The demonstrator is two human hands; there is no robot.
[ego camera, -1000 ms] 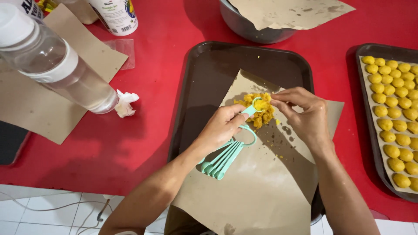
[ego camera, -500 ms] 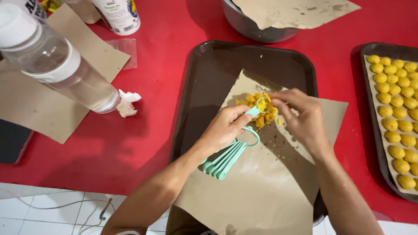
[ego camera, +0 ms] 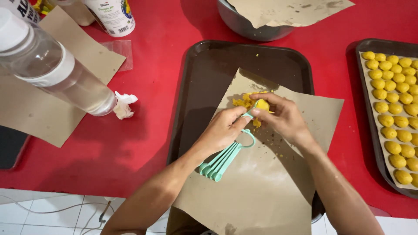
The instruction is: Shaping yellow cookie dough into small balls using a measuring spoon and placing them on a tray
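My left hand (ego camera: 223,129) grips a set of mint-green measuring spoons on a ring (ego camera: 224,156); one spoon's bowl points up into a small heap of yellow dough (ego camera: 244,102). My right hand (ego camera: 281,116) is curled over that spoon's bowl, its fingers pressing a lump of yellow dough into it. Both hands work over a sheet of brown paper (ego camera: 265,187) that lies on a dark brown tray (ego camera: 204,69). Yellow crumbs are scattered on the paper near my right wrist.
A second tray (ego camera: 363,78) at the right holds several rows of yellow dough balls. A metal bowl (ego camera: 248,24) covered with brown paper stands at the back. At the left are a clear plastic bottle (ego camera: 52,69), a crumpled tissue (ego camera: 123,105), more brown paper and jars, all on a red tablecloth.
The dough heap has shrunk and both hands have closed in over the spoon's bowl. My right hand's fingers now press down on the dough in the spoon.
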